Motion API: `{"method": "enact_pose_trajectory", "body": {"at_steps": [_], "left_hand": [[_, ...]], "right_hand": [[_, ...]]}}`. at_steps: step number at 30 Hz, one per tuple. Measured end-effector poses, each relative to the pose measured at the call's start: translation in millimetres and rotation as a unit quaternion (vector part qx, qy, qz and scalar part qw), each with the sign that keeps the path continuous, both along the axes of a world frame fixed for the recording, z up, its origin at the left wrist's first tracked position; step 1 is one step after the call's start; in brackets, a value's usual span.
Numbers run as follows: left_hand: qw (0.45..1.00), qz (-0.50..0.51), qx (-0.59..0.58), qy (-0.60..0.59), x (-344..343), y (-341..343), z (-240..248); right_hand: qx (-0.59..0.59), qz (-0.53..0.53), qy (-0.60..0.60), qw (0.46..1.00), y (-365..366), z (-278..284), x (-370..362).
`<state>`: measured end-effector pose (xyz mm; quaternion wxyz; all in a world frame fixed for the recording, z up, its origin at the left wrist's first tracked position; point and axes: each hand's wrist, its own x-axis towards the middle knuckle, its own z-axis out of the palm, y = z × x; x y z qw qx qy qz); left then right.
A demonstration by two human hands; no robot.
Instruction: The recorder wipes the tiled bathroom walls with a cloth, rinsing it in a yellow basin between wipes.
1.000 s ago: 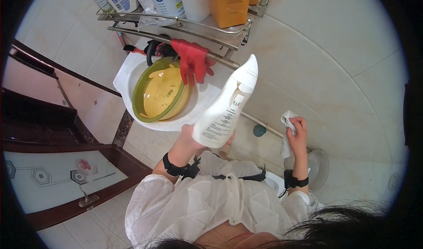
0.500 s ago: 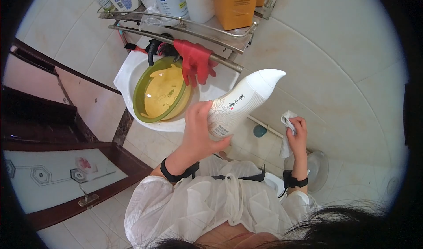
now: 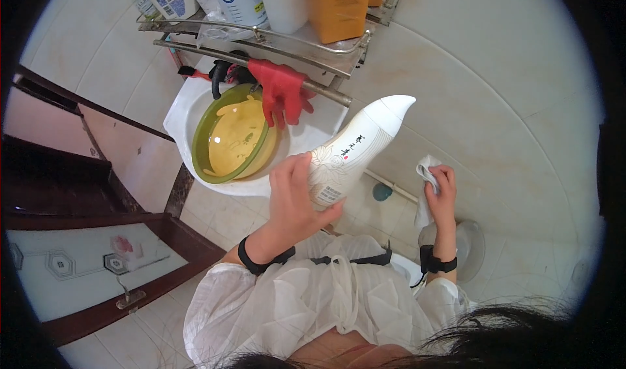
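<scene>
My left hand [image 3: 293, 196] is closed round the lower part of a white bottle [image 3: 355, 144] with a curved, pointed cap and line drawings of flowers. The bottle leans, its cap toward the upper right and its base against my palm. Over on the right, my right hand [image 3: 441, 196] pinches a crumpled white cloth [image 3: 425, 206], which hangs down past the fingers. Cloth and bottle are well apart. Behind the bottle a red rubber glove [image 3: 280, 92] drapes over a metal rail [image 3: 329, 93].
A green basin [image 3: 202, 148] with yellowish insides stands in the white sink [image 3: 175, 124]. Above, a metal rack [image 3: 287, 41] holds several bottles and an orange container [image 3: 339, 10]. A brown-framed door [image 3: 98, 264] is at lower left, and a clear round tub [image 3: 473, 251] at right.
The bottle has turned slightly in my left hand, shifting its printing, and the cap sits a little higher and farther left. My right hand still grips the cloth, a bit higher.
</scene>
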<state>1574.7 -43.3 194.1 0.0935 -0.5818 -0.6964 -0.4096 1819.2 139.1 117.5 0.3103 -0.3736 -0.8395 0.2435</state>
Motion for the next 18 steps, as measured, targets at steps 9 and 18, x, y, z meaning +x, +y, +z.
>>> {"method": "enact_pose_trajectory", "body": {"at_steps": [9,18], "left_hand": [[0.983,-0.053,-0.147,-0.101,-1.3,12.1,-34.8],[0.967,0.104,-0.220,-0.070,-58.3,51.6,-165.9]], "right_hand": [[0.006,-0.031,0.006,0.999,-1.4,0.2,13.1],[0.022,-0.099,0.060,0.993,-1.2,2.1,37.5]]}}
